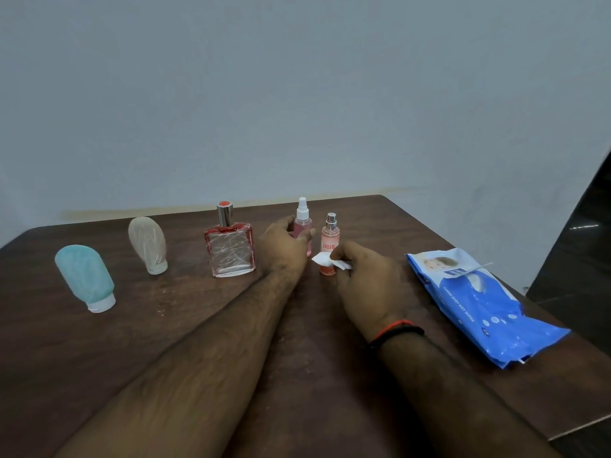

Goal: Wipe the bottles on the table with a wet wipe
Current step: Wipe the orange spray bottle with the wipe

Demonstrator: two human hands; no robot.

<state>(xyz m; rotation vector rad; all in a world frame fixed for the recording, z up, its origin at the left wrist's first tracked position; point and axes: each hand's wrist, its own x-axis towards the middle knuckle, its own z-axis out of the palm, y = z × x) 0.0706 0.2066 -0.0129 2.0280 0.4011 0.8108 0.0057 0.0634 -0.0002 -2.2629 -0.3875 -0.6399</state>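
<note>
Your left hand (283,246) curls around the pink spray bottle (303,228). Just right of it stands the bottle reading "ENGAGE" (329,241); your right hand (362,276) pinches a white wet wipe (325,260) against it. Farther right lies the blue pack (479,302), "BABY WET WIPES".

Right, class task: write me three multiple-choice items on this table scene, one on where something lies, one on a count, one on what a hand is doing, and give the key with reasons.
1. Where does the blue wipes pack lie?
A. at the table's right edge
B. beside the teal bottle
C. behind the square bottle

2. How many bottles stand on the table?
A. three
B. five
C. seven

3. What does the right hand do?
A. lies flat on the table
B. lifts the pack
C. pinches a white wipe

Key: 1 A, the pack sits far right; 2 B, two squeeze bottles, one square glass bottle, two slim sprays; 3 C, the wipe shows at its fingertips.
</note>
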